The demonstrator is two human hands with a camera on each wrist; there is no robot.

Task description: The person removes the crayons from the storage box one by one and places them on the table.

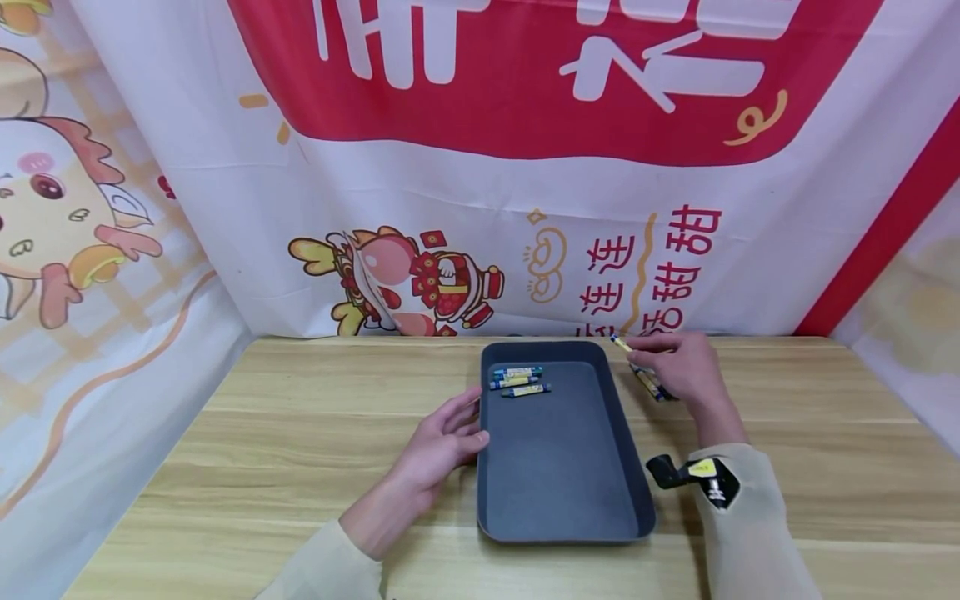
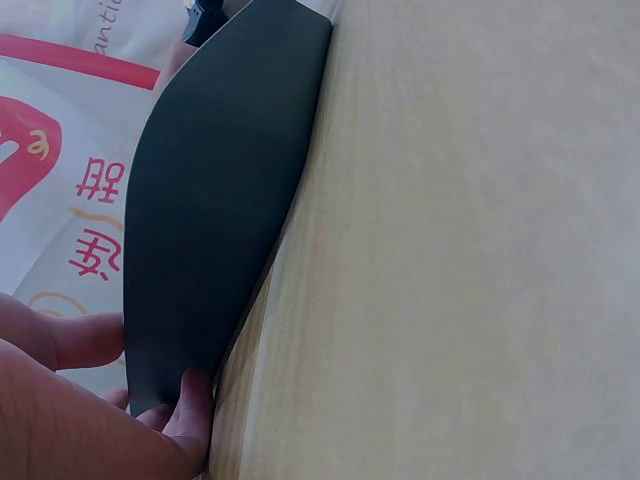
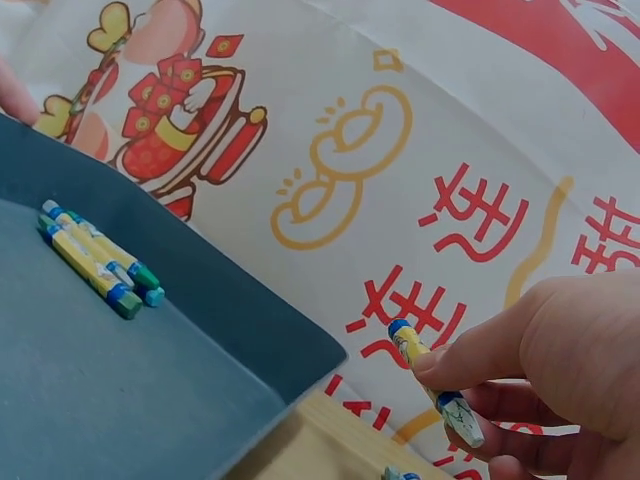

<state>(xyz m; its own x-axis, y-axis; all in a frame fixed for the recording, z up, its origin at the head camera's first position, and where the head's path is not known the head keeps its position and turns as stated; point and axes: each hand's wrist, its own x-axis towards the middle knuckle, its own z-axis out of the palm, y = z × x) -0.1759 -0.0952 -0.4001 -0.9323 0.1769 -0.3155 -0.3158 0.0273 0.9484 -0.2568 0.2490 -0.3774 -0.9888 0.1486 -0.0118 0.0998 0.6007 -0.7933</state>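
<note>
A dark grey rectangular tray (image 1: 558, 467) lies on the wooden table. Several crayons (image 1: 517, 380) with yellow wrappers and green or blue tips lie together at its far left end. My left hand (image 1: 438, 446) grips the tray's left wall, thumb at the rim and fingers against the outer side (image 2: 215, 200). Above the table, past the tray's far right corner, my right hand (image 1: 682, 367) pinches a crayon (image 3: 435, 382) with a pale tip between thumb and fingers. Below that hand, more crayons (image 1: 647, 383) lie on the table, partly hidden by it.
A printed white and red cloth (image 1: 465, 192) hangs behind the table's far edge, and another printed cloth (image 1: 112, 250) hangs on the left. Wooden tabletop (image 1: 300, 442) extends on both sides of the tray. A small black device (image 1: 693, 473) is strapped to the right sleeve.
</note>
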